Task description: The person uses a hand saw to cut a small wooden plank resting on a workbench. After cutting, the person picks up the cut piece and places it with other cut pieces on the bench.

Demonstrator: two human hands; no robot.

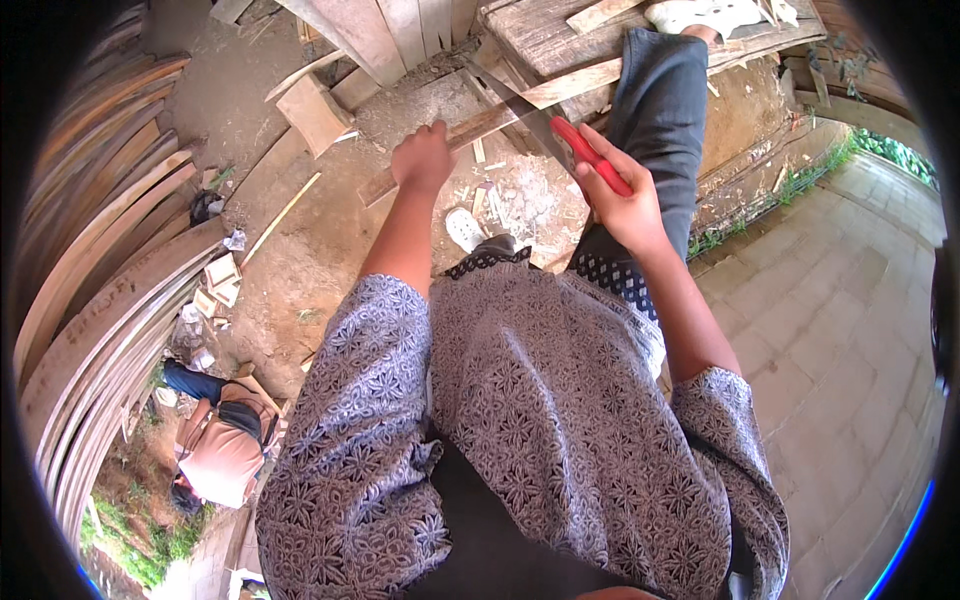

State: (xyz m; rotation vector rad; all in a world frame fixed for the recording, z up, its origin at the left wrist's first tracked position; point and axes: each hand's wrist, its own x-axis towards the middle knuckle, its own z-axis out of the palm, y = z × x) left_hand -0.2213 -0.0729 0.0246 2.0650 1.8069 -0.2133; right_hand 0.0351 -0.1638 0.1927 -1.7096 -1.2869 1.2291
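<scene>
A long, narrow wooden strip (485,124) runs from the bench down toward the left, its near end hanging past the bench edge. My left hand (422,158) is closed around this strip, a little above its lower end. In my right hand (622,205) is a handsaw (590,155), gripped by its red handle. Its thin dark blade (520,105) points up and left and crosses the strip near the bench edge; motion or glare makes the exact contact point hard to see. My right leg (660,110) is raised, with the white shoe (700,14) on the bench beside the strip.
The worn wooden bench (540,48) stands ahead. Sawdust and offcuts litter the dirt floor (520,200) around my other white shoe (463,229). Stacked boards (100,330) line the left. Another person (222,450) is at lower left. Paving (820,300) spreads to the right.
</scene>
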